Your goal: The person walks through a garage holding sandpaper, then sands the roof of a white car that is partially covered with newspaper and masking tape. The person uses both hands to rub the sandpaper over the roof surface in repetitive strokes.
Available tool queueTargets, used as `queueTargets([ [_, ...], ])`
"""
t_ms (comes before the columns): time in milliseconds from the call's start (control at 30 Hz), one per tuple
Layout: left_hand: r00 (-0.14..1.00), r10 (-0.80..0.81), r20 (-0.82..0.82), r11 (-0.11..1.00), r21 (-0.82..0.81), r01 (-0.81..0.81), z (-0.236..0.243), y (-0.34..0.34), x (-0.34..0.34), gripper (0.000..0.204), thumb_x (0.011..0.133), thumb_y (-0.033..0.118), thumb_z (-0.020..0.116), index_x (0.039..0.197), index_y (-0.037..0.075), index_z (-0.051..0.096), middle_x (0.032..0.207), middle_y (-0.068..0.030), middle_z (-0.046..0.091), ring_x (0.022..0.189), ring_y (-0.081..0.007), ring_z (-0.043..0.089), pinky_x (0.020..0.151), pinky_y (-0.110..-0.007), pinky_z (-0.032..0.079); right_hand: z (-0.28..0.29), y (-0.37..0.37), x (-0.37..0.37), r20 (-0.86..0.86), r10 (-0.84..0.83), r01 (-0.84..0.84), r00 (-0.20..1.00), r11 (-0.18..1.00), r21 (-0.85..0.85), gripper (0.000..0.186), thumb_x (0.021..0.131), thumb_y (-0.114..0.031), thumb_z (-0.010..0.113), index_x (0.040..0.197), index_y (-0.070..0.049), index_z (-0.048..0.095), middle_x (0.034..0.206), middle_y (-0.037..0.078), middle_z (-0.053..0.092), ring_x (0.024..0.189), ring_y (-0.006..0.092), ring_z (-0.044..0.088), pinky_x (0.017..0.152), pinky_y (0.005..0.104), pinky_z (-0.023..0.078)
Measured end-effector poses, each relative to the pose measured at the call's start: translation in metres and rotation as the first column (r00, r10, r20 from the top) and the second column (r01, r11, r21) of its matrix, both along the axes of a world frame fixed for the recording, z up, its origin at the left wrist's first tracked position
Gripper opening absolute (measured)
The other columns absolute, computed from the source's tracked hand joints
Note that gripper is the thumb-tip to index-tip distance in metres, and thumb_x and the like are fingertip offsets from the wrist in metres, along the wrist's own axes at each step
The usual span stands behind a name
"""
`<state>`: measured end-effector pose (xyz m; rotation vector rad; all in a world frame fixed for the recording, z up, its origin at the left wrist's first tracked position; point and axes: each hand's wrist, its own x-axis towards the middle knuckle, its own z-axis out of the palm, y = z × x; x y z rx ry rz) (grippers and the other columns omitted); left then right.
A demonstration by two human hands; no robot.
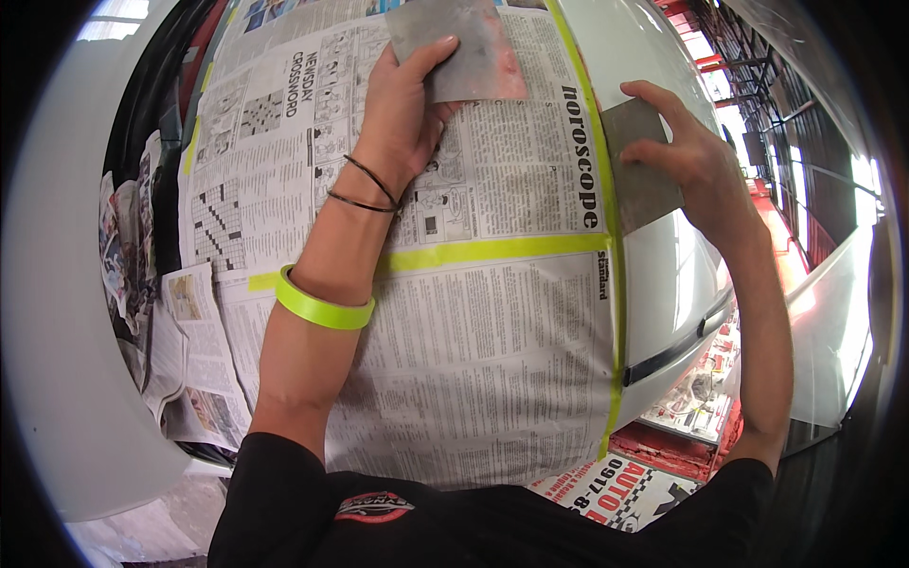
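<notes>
My left hand [417,104] grips a flat grey plate [473,47] with pinkish smears, thumb on top and fingers underneath. It is held over newspaper sheets [473,350] covering a car body. My right hand [696,166] has its thumb and fingers curved onto a second flat grey piece [644,194]; its exact kind is unclear. That piece lies against the white car panel [663,284], just right of a strip of yellow-green masking tape [592,142]. Around my left forearm sits a roll of yellow-green tape [325,305], below thin black bands [365,189].
Another tape strip [492,248] crosses the newspaper. A black trim strip [672,350] runs along the panel's lower right. Crumpled newspaper [133,256] fills a gap at left beside a white panel [57,331]. A printed sign [615,488] lies below right, and metal framing [776,123] stands beyond.
</notes>
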<state>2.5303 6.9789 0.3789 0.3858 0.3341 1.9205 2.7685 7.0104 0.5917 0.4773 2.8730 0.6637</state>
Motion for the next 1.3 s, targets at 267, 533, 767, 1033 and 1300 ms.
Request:
queueTargets([
  [267, 1.000, -0.013, -0.009, 1.000, 0.021, 0.013, -0.006, 0.004, -0.001, 0.033, 0.097, 0.016, 0.070, 0.126, 0.004, 0.058, 0.113, -0.0093, 0.071, 0.095, -0.0189, 0.074, 0.069, -0.028, 0.065, 0.008, 0.014, -0.024, 0.144, -0.012, -0.002, 0.990, 0.996, 0.092, 0.017, 0.080, 0.001, 0.067, 0.090, -0.013, 0.072, 0.145, 0.002, 0.058, 0.118, 0.0279, 0.067, 0.093, 0.0374, 0.060],
  [533, 1.000, -0.006, -0.009, 0.997, 0.083, 0.007, -0.007, 0.006, 0.001, 0.037, 0.099, 0.016, 0.066, 0.131, 0.001, 0.054, 0.119, -0.0128, 0.069, 0.101, -0.0229, 0.074, 0.074, -0.033, 0.067, 0.009, 0.004, -0.030, 0.168, -0.095, 0.073, 0.981, 0.988, 0.136, 0.022, 0.080, 0.003, 0.066, 0.092, -0.014, 0.074, 0.144, -0.001, 0.058, 0.120, 0.0249, 0.065, 0.093, 0.0382, 0.059],
  [767, 0.987, -0.099, 0.128, 0.990, 0.109, 0.085, 0.001, 0.000, -0.004, 0.044, 0.099, 0.005, 0.059, 0.142, -0.003, 0.050, 0.124, -0.0153, 0.066, 0.106, -0.0262, 0.072, 0.087, -0.039, 0.065, 0.022, -0.018, -0.039, 0.083, -0.139, 0.132, 0.987, 0.987, 0.088, 0.024, 0.084, -0.003, 0.064, 0.098, -0.017, 0.078, 0.150, -0.001, 0.057, 0.121, 0.0268, 0.067, 0.097, 0.0357, 0.058],
  [1033, 0.988, -0.083, 0.129, 0.990, 0.122, 0.067, -0.001, 0.002, -0.004, 0.044, 0.098, 0.006, 0.060, 0.141, -0.003, 0.050, 0.122, -0.0156, 0.067, 0.104, -0.0263, 0.071, 0.089, -0.038, 0.063, 0.021, -0.008, -0.030, 0.040, -0.106, 0.104, 0.994, 0.993, 0.056, 0.028, 0.082, 0.001, 0.067, 0.100, -0.018, 0.078, 0.151, 0.001, 0.057, 0.121, 0.0267, 0.067, 0.097, 0.0354, 0.058],
  [1300, 0.989, -0.059, 0.135, 0.991, 0.123, 0.043, -0.001, 0.002, -0.002, 0.045, 0.098, 0.006, 0.061, 0.141, -0.002, 0.050, 0.125, -0.0139, 0.066, 0.108, -0.0254, 0.070, 0.092, -0.038, 0.062, 0.001, 0.000, -0.030, 0.010, -0.150, 0.148, 0.989, 0.981, 0.125, 0.028, 0.083, -0.002, 0.067, 0.103, -0.019, 0.077, 0.151, -0.002, 0.056, 0.115, 0.0242, 0.069, 0.092, 0.0348, 0.060],
])
